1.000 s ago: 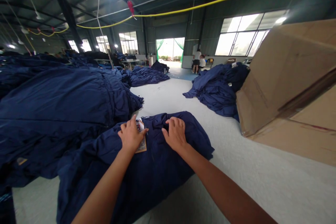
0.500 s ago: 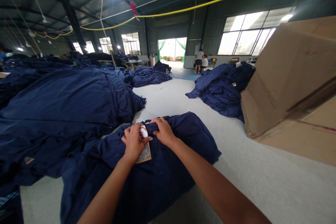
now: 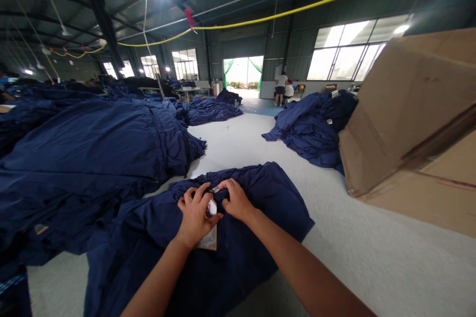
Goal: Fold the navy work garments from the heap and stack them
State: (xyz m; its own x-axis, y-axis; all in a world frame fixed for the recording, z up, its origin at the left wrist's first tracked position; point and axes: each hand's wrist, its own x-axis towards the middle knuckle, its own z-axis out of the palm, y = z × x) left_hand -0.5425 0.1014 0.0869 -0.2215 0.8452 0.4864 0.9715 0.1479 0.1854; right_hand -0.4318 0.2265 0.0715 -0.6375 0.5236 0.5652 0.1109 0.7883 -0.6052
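Note:
A navy garment (image 3: 256, 237) lies bunched on the pale table in front of me. My left hand (image 3: 195, 215) is closed around a small white piece with a reddish mark (image 3: 211, 207), its kind unclear, held between thumb and fingers over the cloth. Beneath that hand a flat grey rectangle with a tan edge (image 3: 208, 241) rests on the garment, partly covered. To the right, my right hand (image 3: 238, 201) pinches the garment's upper edge. Between the fingertips of both hands shows a small pale label with dark marks (image 3: 214, 189).
A large navy fabric pile (image 3: 89, 143) covers the table's left side. Another navy heap (image 3: 308, 126) lies at the back right, beside a big cardboard box (image 3: 405, 124). Two people (image 3: 281, 88) are far off near the doorway. A yellow cable (image 3: 297, 10) runs overhead.
Both hands have shifted slightly down and to the right, with the white piece and the grey rectangle. The pale label now shows between the fingertips.

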